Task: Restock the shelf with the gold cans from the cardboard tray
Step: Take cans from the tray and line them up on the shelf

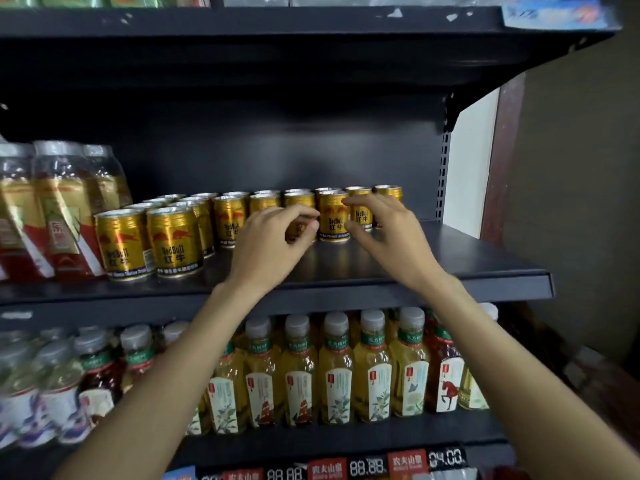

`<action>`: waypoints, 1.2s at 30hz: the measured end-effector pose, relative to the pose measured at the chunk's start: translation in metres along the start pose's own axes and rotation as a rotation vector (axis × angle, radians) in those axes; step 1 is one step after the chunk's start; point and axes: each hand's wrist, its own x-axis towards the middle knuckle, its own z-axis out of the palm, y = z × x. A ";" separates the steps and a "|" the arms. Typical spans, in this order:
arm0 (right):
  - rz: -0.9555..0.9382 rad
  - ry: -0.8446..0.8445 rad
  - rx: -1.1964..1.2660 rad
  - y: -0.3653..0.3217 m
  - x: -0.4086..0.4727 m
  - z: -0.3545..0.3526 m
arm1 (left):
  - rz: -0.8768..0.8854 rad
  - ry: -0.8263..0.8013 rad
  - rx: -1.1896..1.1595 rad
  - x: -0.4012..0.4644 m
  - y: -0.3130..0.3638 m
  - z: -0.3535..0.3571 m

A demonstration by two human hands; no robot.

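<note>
Several gold cans (173, 237) stand in rows on the dark middle shelf (450, 275). My left hand (270, 247) curls around one gold can (298, 202) in the middle of the rows, and its fingers hide most of that can. My right hand (384, 230) hovers with fingers spread. Its index fingertip and thumb tip rest against the right side of the neighbouring gold can (333, 216). Further gold cans (389, 194) stand behind my right hand. The cardboard tray is out of view.
Tall bottles with red and gold labels (59, 216) stand at the shelf's left end. Bare shelf surface lies right of the cans. Below, a shelf holds yellow tea bottles (336, 372) and other drinks. The shelf above (277, 22) overhangs. Price tags (367, 467) run along the bottom.
</note>
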 end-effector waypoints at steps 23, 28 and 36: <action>0.645 -0.908 0.086 -0.102 -0.464 -0.003 | -0.910 -0.849 -0.278 -0.451 0.092 -0.030; 0.588 -1.063 -0.012 -0.114 -0.495 0.021 | -0.936 -0.867 -0.053 -0.516 0.081 -0.027; 0.430 -1.094 0.025 -0.128 -0.479 0.086 | -0.759 -0.967 0.298 -0.533 0.047 -0.022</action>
